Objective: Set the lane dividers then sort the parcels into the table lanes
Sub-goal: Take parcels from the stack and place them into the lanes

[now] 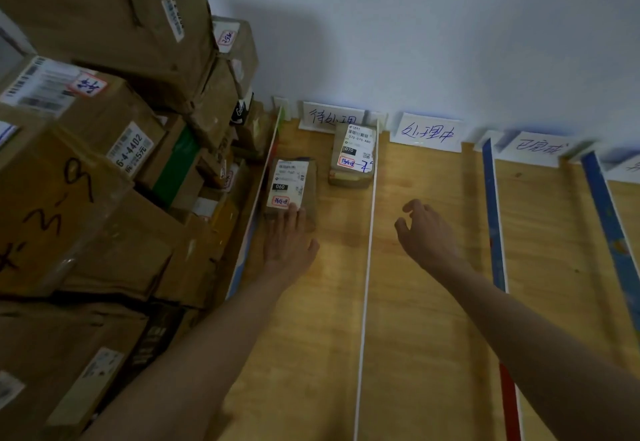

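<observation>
Table [426, 302]: pale wood, visible grain, light sheen under the lamp. Thin white divider [367, 267]: smooth strip, material unclear. Blue dividers [491, 218]: smooth board edged in printed blue, one with a red stretch nearer the camera. Near parcel [292, 191] and far parcel [353, 156]: brown cardboard, matt, corners scuffed and creased, each with a white paper label that glares slightly. Stacked boxes [104, 163]: same dull corrugated cardboard, dented, some seams sealed with glossy clear tape, one crossed by a shiny green band. Lane signs [427, 132]: white card or paper, handwritten ink. Wall [415, 24]: matt painted finish.
</observation>
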A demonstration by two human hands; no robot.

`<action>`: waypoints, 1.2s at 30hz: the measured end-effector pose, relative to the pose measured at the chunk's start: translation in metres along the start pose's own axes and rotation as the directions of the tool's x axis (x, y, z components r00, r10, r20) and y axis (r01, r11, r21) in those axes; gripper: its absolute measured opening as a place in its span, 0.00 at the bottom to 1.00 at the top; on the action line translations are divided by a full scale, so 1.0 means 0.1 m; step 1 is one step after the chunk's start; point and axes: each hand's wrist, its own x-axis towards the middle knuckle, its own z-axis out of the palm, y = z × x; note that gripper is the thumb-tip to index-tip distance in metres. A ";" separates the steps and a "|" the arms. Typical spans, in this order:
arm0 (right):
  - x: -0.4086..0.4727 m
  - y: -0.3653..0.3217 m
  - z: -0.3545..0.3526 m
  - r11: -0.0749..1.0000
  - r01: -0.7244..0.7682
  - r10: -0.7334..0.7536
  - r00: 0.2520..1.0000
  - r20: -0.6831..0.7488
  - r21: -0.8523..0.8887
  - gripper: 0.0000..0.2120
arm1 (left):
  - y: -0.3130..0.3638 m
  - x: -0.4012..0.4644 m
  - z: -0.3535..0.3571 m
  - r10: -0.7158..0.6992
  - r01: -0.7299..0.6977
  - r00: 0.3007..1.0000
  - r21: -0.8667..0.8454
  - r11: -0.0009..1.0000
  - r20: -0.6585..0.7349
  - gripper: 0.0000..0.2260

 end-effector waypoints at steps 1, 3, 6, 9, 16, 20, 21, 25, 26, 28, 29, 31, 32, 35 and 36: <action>0.02 -0.01 0.02 1.000 0.008 -0.008 1.000 0.002 -0.007 0.16 | -0.03 0.08 -0.04 -0.002 0.002 1.000 -0.002 1.000 0.014 0.33; 0.07 -0.05 0.08 0.999 0.016 -0.015 1.000 0.010 -0.031 0.16 | -0.06 0.24 -0.12 -0.003 0.004 0.999 -0.020 1.000 0.038 0.34; 0.14 -0.11 0.18 0.999 0.018 -0.017 0.999 0.027 -0.039 0.17 | -0.07 0.49 -0.22 0.001 0.001 0.999 -0.036 0.999 0.049 0.33; 0.21 -0.16 0.33 1.000 0.011 -0.010 0.997 0.076 -0.025 0.19 | -0.09 0.72 -0.21 0.013 -0.011 0.999 -0.051 0.999 0.045 0.34; 0.25 -0.27 0.66 0.999 -0.031 0.028 0.976 0.218 0.014 0.23 | -0.17 1.04 -0.20 0.069 -0.067 0.997 -0.035 0.997 0.046 0.35; 0.27 -0.30 0.73 0.999 -0.049 0.044 0.974 0.224 0.014 0.21 | -0.20 1.13 -0.21 0.083 -0.081 0.995 -0.029 0.996 0.063 0.35; 0.27 -0.30 0.73 0.999 -0.050 0.046 0.974 0.220 0.013 0.21 | -0.20 1.15 -0.22 0.086 -0.085 0.994 -0.027 0.996 0.067 0.35; 0.29 -0.31 0.74 0.998 -0.060 0.058 0.973 0.222 0.000 0.23 | -0.19 1.22 -0.25 0.102 -0.100 0.992 -0.036 0.994 0.074 0.36; 0.29 -0.31 0.75 0.998 -0.060 0.059 0.973 0.222 -0.001 0.24 | -0.19 1.23 -0.26 0.104 -0.102 0.992 -0.035 0.994 0.075 0.36; 0.29 -0.33 0.77 0.998 -0.069 0.066 0.974 0.216 0.006 0.26 | -0.19 1.26 -0.25 0.102 -0.099 0.992 -0.035 0.994 0.080 0.36; 0.29 -0.33 0.78 0.997 -0.075 0.072 0.974 0.216 0.007 0.27 | -0.19 1.27 -0.25 0.100 -0.097 0.991 -0.036 0.995 0.087 0.37; 0.28 -0.35 0.77 0.997 -0.077 0.074 0.974 0.214 0.007 0.28 | -0.18 1.30 -0.28 0.102 -0.101 0.990 -0.015 0.995 0.097 0.37; 0.27 -0.35 0.76 0.997 -0.076 0.071 0.974 0.217 0.011 0.29 | -0.17 1.31 -0.30 0.104 -0.105 0.989 0.004 0.994 0.102 0.37; 0.22 -0.37 0.68 0.998 -0.059 0.056 0.976 0.210 0.007 0.28 | -0.16 1.27 -0.39 0.101 -0.105 0.990 0.035 0.994 0.103 0.36; 0.19 -0.37 0.62 0.999 -0.053 0.052 0.978 0.202 0.000 0.27 | -0.15 1.22 -0.42 0.100 -0.104 0.990 0.032 0.994 0.103 0.36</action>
